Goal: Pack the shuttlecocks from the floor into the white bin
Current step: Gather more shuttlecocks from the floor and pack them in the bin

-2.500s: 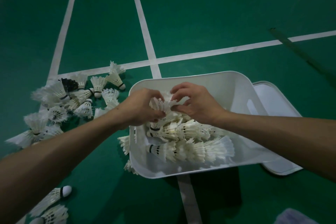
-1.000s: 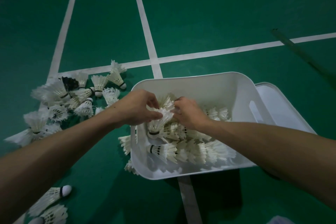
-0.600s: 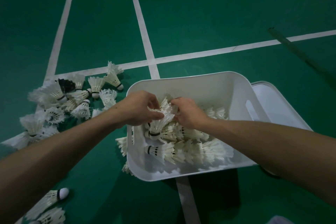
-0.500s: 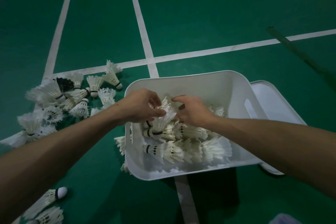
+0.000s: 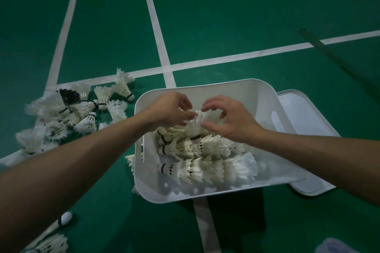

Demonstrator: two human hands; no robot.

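Note:
The white bin stands on the green floor with rows of white shuttlecocks stacked lying inside it. Both hands hover over the bin's far half. My left hand and my right hand pinch the feather skirt of one shuttlecock from either side. It hangs cork down just above the packed rows. A pile of loose shuttlecocks lies on the floor left of the bin, with a dark-feathered one among them.
The bin's white lid lies flat on the floor against its right side. Two more shuttlecocks lie near my left forearm at the bottom left. White court lines cross beyond and under the bin. A pale object shows at the bottom right corner.
Both hands have risen from down among the packed shuttlecocks to above them, with one shuttlecock lifted upright between the fingertips. The bin and the floor pile stay put.

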